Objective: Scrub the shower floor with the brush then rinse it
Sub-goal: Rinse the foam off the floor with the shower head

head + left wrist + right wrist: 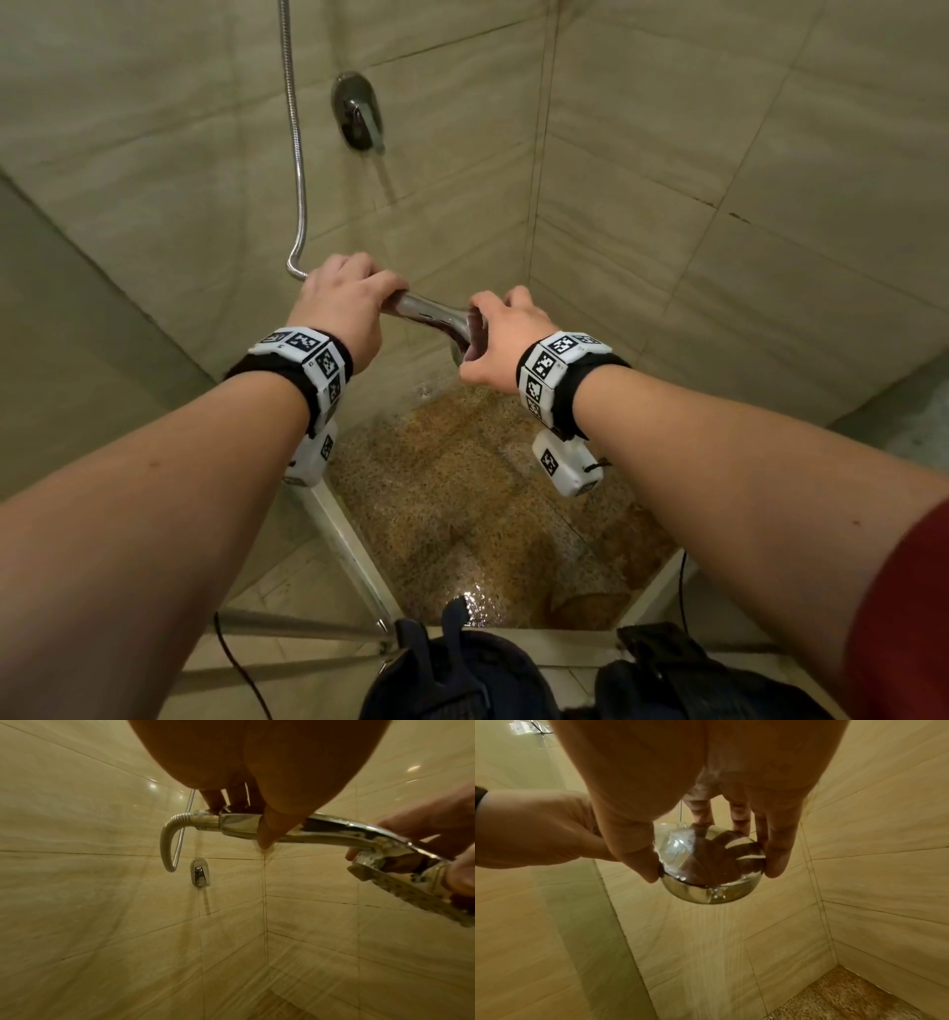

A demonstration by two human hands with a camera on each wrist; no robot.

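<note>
I hold a chrome hand shower [431,313] over the shower floor [477,509], a wet speckled brown stone. My left hand [344,298] grips its handle [239,823] where the metal hose [167,845] joins. My right hand [493,344] holds the round spray head [711,872] by its rim between thumb and fingers. Water streams down from the spray head [411,888] toward the floor [854,1000]. No brush shows in any view.
Beige tiled walls close in the corner. A chrome mixer lever [359,113] sits on the back wall, with the hose [295,133] hanging beside it. A glass panel with a metal frame [349,545] bounds the floor on the left. Dark shoes [457,673] stand at the threshold.
</note>
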